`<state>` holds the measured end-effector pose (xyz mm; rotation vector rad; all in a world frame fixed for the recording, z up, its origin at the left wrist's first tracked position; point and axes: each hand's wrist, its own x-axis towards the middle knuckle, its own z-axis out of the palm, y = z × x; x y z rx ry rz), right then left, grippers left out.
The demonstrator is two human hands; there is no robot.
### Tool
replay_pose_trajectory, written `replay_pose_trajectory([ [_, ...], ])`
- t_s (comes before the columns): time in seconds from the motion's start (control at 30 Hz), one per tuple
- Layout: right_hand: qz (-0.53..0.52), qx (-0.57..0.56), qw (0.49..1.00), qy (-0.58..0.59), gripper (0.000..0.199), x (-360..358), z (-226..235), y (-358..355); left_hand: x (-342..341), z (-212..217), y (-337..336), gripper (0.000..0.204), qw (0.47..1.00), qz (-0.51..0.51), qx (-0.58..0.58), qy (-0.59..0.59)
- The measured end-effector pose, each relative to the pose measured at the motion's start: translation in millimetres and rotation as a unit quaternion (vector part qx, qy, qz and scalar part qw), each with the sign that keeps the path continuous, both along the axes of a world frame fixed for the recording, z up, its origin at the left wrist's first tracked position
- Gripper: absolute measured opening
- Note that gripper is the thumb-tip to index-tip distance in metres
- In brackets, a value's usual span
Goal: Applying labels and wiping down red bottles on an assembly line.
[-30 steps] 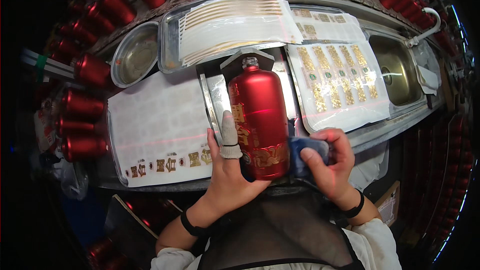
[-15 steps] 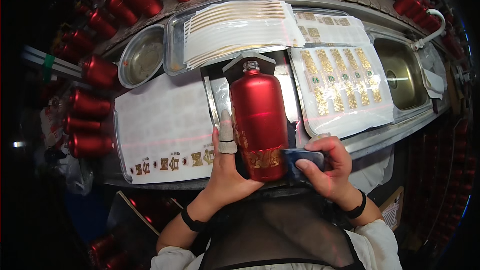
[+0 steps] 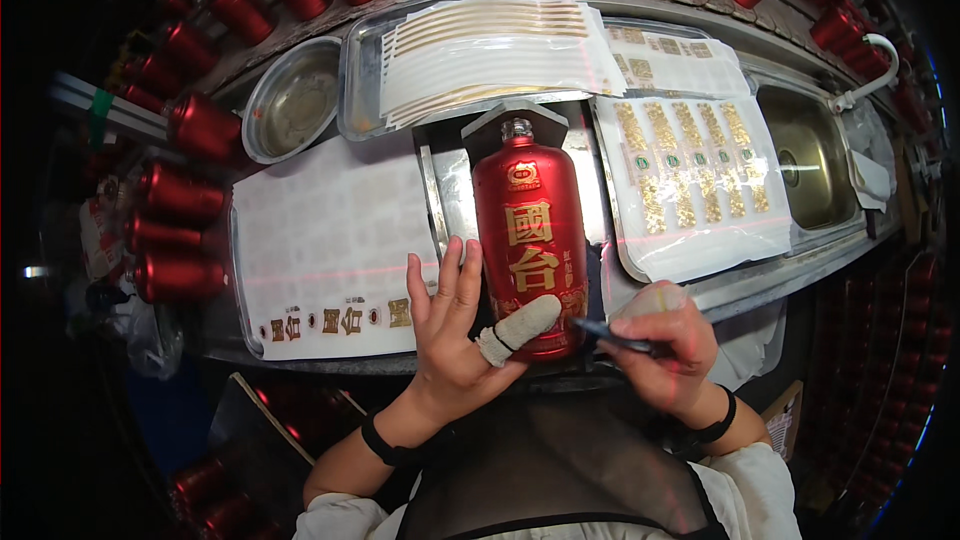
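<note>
At the centre of the head view, I observe 1 red bottle (image 3: 530,250) with gold lettering and a gold pattern near its base; its neck points away from the person, toward a bent grey metal plate (image 3: 551,123). The left hand (image 3: 448,360), at the bottle's lower left, has its fingers spread wide and grips nothing; its thumb, in an off-white sleeve (image 3: 527,328), lies across the bottle's lower front. The right hand (image 3: 668,352) is curled round a dark flat tool (image 3: 622,338). The tool's tip points at the bottle's lower right edge; contact I cannot tell. To the left I note a white sheet (image 3: 340,210) with gold decals (image 3: 343,321); to the right, 5 gold strips (image 3: 708,198). Beyond the bottle stand a metal tray (image 3: 358,112) of stacked sheets (image 3: 490,65) and 1 metal bowl (image 3: 264,112).
</note>
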<state>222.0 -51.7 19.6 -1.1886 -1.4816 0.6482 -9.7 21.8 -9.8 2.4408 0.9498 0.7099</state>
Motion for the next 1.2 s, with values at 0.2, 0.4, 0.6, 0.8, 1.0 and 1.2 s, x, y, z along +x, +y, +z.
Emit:
replay_pose_trajectory([
  [0.2,0.047,0.126,0.971,-0.196,0.036,-12.1,11.7,15.2,-3.7,-15.2,-9.7,0.063,0.997,0.026,-0.009,-0.075],
  [0.4,-0.034,0.055,0.991,-0.118,0.04,0.6,6.4,3.7,4.2,-0.3,-6.1,0.076,0.987,0.01,-0.035,-0.156],
  [0.6,0.019,0.064,0.993,-0.097,0.04,-7.6,14.2,4.5,17.9,22.0,11.3,0.091,0.993,-0.098,-0.014,-0.063],
  [0.8,0.118,0.087,0.984,-0.103,0.042,-12.0,17.7,4.8,6.0,-2.1,-2.5,0.111,0.991,-0.019,-0.06,-0.119],
  [1.0,0.137,0.105,0.978,-0.119,0.038,-18.2,17.0,11.8,16.6,19.3,5.8,0.09,0.994,-0.067,-0.061,-0.063],
  [1.2,0.121,0.076,0.983,-0.116,0.037,-11.8,20.1,13.2,23.8,25.2,8.2,0.091,0.991,-0.076,-0.074,-0.077],
])
